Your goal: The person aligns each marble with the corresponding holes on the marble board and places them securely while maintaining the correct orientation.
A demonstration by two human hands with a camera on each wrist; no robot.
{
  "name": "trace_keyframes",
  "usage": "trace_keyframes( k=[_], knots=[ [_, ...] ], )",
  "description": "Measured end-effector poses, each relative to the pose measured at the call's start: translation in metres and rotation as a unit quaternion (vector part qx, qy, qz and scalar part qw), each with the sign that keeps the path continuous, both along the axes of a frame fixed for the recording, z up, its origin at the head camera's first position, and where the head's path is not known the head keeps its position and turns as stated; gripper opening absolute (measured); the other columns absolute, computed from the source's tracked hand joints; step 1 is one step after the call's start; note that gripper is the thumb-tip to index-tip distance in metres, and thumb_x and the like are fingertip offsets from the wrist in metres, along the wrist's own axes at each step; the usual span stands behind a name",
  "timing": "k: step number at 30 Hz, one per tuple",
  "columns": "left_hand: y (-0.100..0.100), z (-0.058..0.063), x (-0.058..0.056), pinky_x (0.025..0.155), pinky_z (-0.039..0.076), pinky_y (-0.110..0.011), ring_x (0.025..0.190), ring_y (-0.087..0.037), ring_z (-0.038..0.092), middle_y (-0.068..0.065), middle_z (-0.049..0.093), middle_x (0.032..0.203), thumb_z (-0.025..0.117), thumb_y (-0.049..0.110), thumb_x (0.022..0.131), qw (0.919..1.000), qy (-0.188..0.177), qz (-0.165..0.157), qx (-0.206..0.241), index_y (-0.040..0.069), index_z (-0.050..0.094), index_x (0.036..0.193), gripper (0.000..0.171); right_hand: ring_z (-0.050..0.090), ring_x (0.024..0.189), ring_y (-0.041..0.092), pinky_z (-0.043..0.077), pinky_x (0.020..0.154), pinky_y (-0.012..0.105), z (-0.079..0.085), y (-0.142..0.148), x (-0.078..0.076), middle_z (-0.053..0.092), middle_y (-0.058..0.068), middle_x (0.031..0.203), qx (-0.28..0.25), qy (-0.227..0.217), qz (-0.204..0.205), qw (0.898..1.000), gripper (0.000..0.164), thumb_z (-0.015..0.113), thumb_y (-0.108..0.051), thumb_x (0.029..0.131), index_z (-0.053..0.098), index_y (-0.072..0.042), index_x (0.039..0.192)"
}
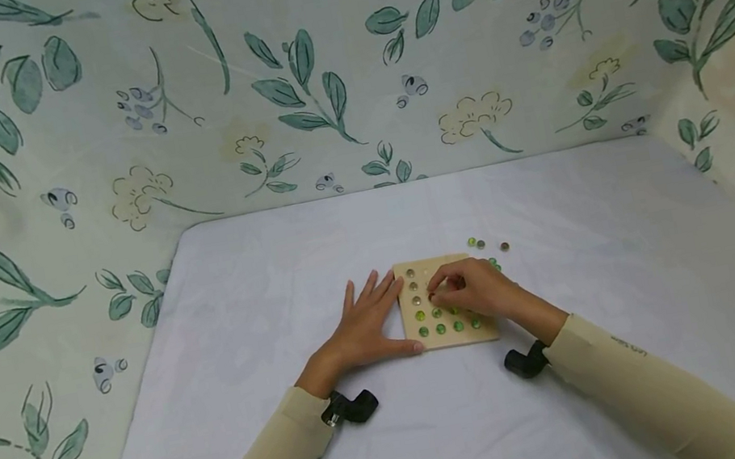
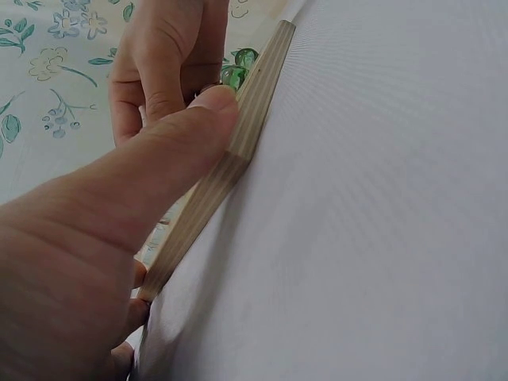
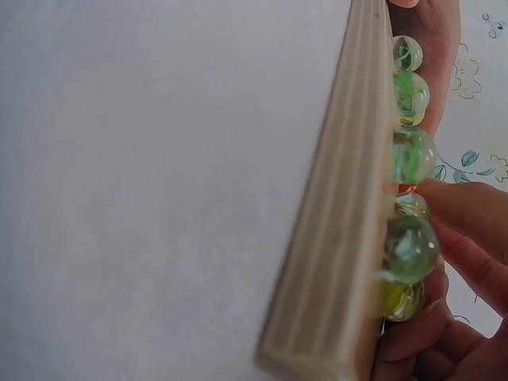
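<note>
A square wooden board lies flat on the table, with glass marbles seated along its left column and its two near rows. My left hand rests at the board's left side, fingers spread, with the thumb at the near left corner. Over the board's middle, my right hand pinches a small reddish marble between thumb and fingertips, close above the surface. In the right wrist view, green swirled marbles stand in a row along the board's edge, and a bit of red shows at the fingertip. The right hand hides the board's far right part.
Loose marbles lie behind the board's right side: a yellow-green marble, a dark marble and a brownish marble. Green marbles show just past the right hand. A white cloth covers the table, with patterned fabric behind.
</note>
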State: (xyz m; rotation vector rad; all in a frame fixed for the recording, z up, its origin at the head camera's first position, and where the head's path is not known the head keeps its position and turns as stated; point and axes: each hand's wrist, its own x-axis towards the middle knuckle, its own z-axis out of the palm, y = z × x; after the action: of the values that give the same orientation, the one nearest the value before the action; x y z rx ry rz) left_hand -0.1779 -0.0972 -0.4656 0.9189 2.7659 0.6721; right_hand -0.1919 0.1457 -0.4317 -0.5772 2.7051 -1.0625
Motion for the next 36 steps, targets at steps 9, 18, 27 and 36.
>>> trace_keyframes(
  k=[9, 18, 27, 36],
  knots=[
    [0.0, -0.001, -0.001, 0.113, -0.01, -0.057, 0.148, -0.026, -0.003, -0.002, 0.008, 0.162, 0.062, 0.075, 0.074, 1.0, -0.004, -0.002, 0.002, 0.017, 0.015, 0.156, 0.112, 0.052, 0.067, 0.016, 0.044, 0.059, 0.03, 0.001, 0.004, -0.002, 0.061, -0.002, 0.076, -0.011, -0.003, -0.004, 1.0, 0.015, 0.074, -0.023, 0.087, 0.074, -0.018, 0.1],
    [0.002, 0.0, -0.002, 0.113, -0.011, -0.056, 0.148, -0.026, -0.003, -0.003, 0.007, 0.162, 0.065, 0.077, 0.07, 0.9999, -0.004, -0.007, -0.006, 0.015, 0.012, 0.156, 0.119, 0.052, 0.071, 0.017, 0.045, 0.061, 0.03, 0.003, 0.01, -0.004, 0.061, 0.0, 0.079, -0.011, -0.01, -0.019, 1.0, 0.014, 0.07, -0.02, 0.089, 0.074, -0.018, 0.102],
    [0.001, 0.0, -0.002, 0.113, -0.01, -0.056, 0.148, -0.026, -0.003, -0.003, 0.007, 0.162, 0.064, 0.076, 0.071, 0.9999, 0.002, -0.003, -0.014, 0.015, 0.011, 0.157, 0.118, 0.053, 0.074, 0.021, 0.044, 0.082, 0.049, 0.009, 0.025, -0.008, 0.06, 0.003, 0.078, -0.013, 0.004, -0.047, 0.999, 0.015, 0.071, -0.021, 0.089, 0.074, -0.015, 0.102],
    [0.0, 0.001, -0.001, 0.113, -0.01, -0.056, 0.148, -0.026, -0.003, -0.003, 0.007, 0.162, 0.066, 0.074, 0.071, 0.9999, -0.003, -0.002, -0.011, 0.014, 0.012, 0.156, 0.118, 0.052, 0.073, 0.022, 0.044, 0.058, 0.031, 0.013, 0.039, -0.012, 0.059, 0.005, 0.081, 0.0, -0.002, -0.069, 0.998, 0.017, 0.072, -0.024, 0.088, 0.074, -0.015, 0.103]
  ],
)
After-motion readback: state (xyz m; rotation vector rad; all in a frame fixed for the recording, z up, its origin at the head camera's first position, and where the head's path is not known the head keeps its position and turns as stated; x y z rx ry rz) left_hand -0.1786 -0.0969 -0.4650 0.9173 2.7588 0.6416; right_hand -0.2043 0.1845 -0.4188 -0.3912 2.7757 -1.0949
